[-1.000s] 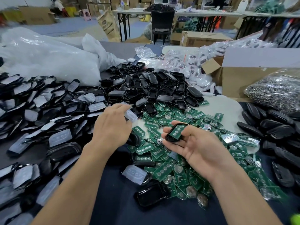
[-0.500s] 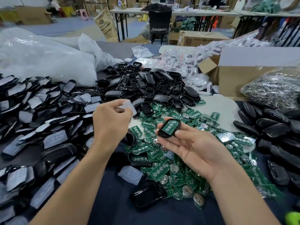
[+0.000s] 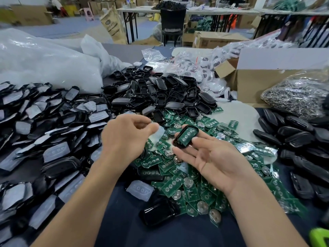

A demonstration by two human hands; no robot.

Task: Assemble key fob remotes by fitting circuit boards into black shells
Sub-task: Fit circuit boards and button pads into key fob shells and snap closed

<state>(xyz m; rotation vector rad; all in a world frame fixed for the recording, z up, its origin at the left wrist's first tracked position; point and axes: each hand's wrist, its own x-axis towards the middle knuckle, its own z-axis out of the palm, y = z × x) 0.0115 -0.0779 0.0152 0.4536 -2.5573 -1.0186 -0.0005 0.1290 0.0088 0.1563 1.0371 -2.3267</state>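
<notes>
Right hand grips a black shell holding a green circuit board; left hand fingers pinch a blurred translucent pad just beside it.

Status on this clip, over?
Left hand pinches translucent rubber button pad. Right hand holds black plastic shell, green circuit board seated inside. Pad and shell apart, nothing between.

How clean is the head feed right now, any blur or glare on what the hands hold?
Head view: the left hand and its translucent pad are motion-blurred; the right hand and the black shell with its green board are sharp; light glints off the white plastic bag; frame edges smear and bow.
</notes>
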